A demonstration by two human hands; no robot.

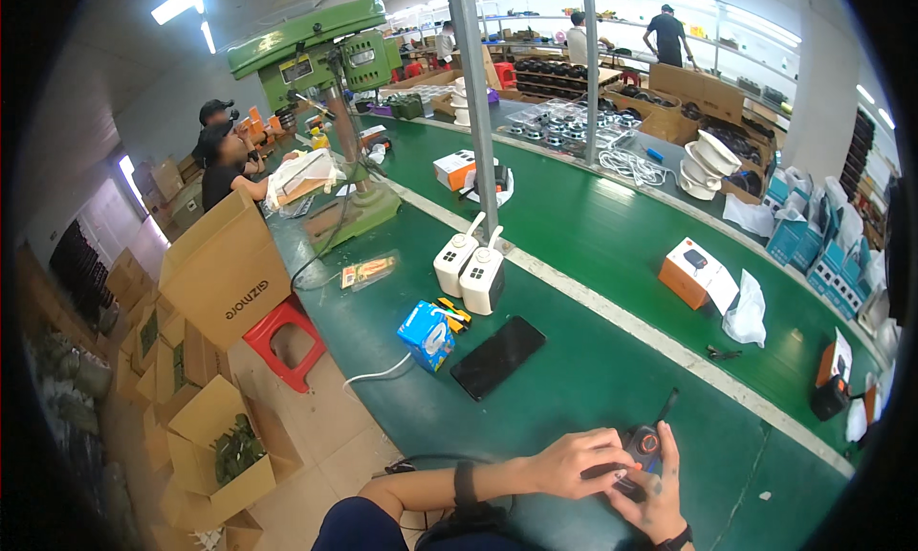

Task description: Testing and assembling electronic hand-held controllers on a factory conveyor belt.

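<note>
Near the front edge of the green worktop, both hands meet at a small black device (642, 440) with an orange ring on its face and a thin black stick jutting from its top. My right hand (662, 501) cradles it from below and the right, index finger running up along its side. From the left, my left hand (585, 465) has its fingers bent and pressed together on the device's lower part. The fingers cover much of it, so its exact kind is unclear. A black phone (498, 358) lies beyond on the left.
A blue box (426, 337), white plug adapters (469, 274) and a metal post (475, 121) stand on the worktop. Beyond runs a green conveyor belt (593, 221) carrying an orange-white box (696, 275). A green drill press (349, 159), cartons (226, 274) and a red stool (287, 345) are left.
</note>
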